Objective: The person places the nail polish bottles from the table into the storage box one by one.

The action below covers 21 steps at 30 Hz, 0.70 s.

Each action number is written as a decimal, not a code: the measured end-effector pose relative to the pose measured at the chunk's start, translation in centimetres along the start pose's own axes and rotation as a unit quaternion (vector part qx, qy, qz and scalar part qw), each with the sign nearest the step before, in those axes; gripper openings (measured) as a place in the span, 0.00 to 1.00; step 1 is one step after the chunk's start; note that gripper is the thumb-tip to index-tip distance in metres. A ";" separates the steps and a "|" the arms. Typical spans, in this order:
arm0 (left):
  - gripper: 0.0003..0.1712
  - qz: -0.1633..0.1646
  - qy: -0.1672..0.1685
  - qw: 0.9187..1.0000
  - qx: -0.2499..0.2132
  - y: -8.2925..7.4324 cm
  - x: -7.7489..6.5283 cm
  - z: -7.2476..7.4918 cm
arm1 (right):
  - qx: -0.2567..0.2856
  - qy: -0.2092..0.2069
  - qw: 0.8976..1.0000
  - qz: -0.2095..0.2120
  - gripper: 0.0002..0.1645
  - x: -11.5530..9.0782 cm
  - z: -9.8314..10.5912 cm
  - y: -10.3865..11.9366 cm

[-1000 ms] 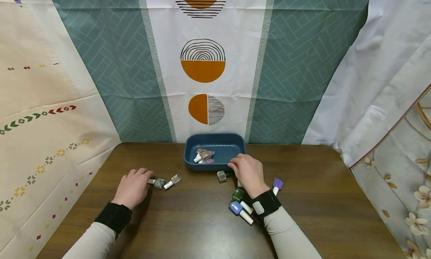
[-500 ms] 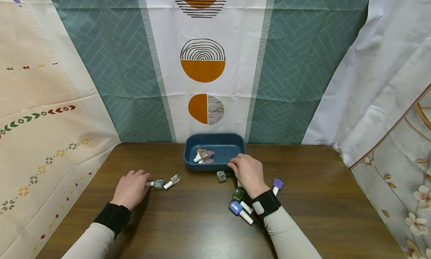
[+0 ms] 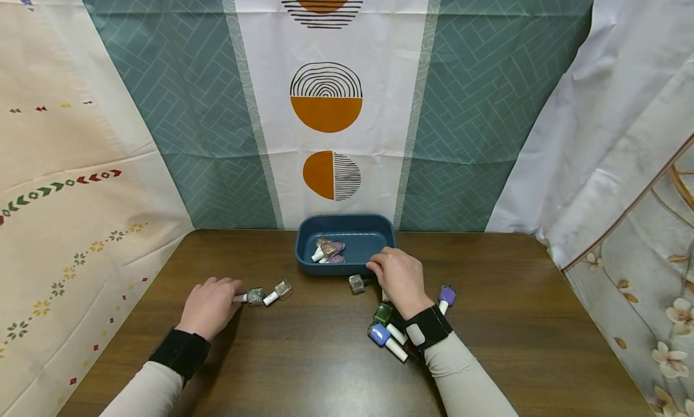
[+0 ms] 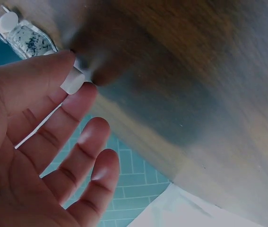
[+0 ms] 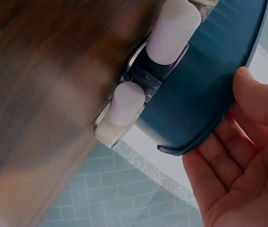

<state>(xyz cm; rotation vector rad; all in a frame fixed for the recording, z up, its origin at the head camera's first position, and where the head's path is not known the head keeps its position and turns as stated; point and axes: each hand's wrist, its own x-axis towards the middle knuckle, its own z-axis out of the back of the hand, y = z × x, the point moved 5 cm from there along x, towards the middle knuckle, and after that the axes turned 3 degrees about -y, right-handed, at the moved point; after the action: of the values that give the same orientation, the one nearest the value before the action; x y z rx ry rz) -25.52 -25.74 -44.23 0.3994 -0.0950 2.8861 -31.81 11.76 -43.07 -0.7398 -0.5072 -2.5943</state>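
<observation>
Drawn slightly back since a second ago, the left hand (image 3: pixel 210 307) pinches the white cap (image 3: pixel 240 298) of a speckled nail-polish bottle (image 3: pixel 256 296) (resting or lifted, one cannot tell), whose long axis runs rightward from the fingertips (image 4: pixel 90 93) toward a glitter bottle (image 3: pixel 283 289). The right hand (image 3: pixel 400 277), farther from both, grips the blue tray (image 3: pixel 331 269) beyond, on the wooden table (image 3: pixel 303 351).
</observation>
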 end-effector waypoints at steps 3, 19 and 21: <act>0.14 0.000 -0.003 1.000 -0.006 -0.2 -0.2 0.1 | 0.002 0.001 1.000 -0.001 0.06 0.0 -0.1 0.0; 0.16 -0.002 -0.004 1.000 -0.006 -0.6 -0.6 0.7 | -0.008 0.003 1.000 0.004 0.07 -0.1 -0.2 -0.2; 0.15 -0.003 -0.006 1.000 -0.006 -0.6 -0.6 0.8 | -0.008 0.003 1.000 0.005 0.07 -0.1 -0.2 -0.2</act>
<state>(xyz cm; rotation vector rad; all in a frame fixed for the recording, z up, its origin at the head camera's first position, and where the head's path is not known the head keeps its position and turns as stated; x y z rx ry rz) -24.59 -25.33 -43.60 0.4131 -0.1122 2.8773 -31.91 11.82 -43.30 -0.7369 -0.4795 -2.5944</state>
